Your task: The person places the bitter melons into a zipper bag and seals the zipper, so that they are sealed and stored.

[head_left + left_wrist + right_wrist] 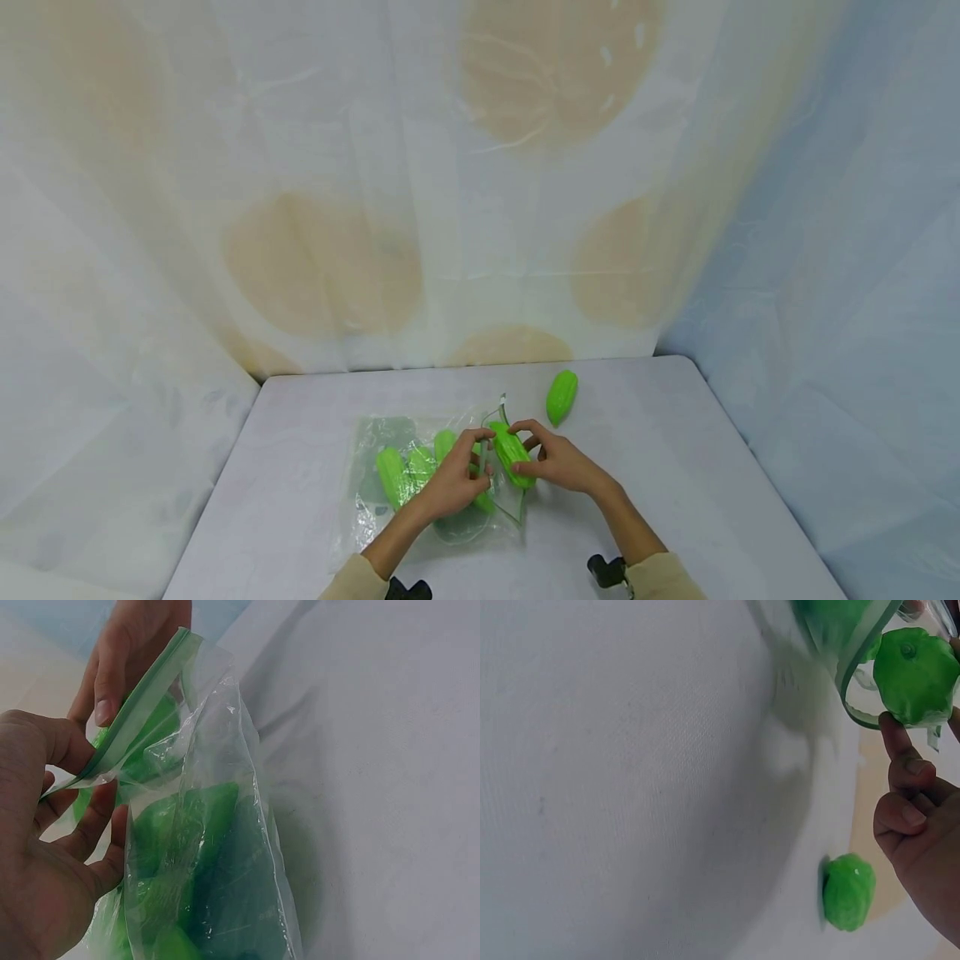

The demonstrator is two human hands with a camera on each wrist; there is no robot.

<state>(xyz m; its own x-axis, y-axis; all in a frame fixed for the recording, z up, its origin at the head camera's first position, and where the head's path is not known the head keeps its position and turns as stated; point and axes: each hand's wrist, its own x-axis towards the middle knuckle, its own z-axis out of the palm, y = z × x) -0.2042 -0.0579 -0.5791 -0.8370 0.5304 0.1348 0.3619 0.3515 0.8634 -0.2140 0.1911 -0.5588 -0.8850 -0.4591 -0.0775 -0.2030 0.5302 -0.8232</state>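
A clear zip bag (386, 433) with a green zip strip (142, 701) lies on the table, several ridged green cucumber-like vegetables (392, 475) inside. At the bag's mouth, my left hand (453, 479) pinches the zip edge between thumb and fingers. My right hand (558, 461) grips another green vegetable (512, 452) by its sides, right at the gaping mouth. In the right wrist view, the round end of this vegetable (915, 675) shows beside the curved zip rim. How far it sits inside the bag I cannot tell.
One more green vegetable (562, 397) lies alone on the white table (675, 483), beyond my right hand near the back edge. Patterned curtains (322, 275) hang behind the table and along both sides.
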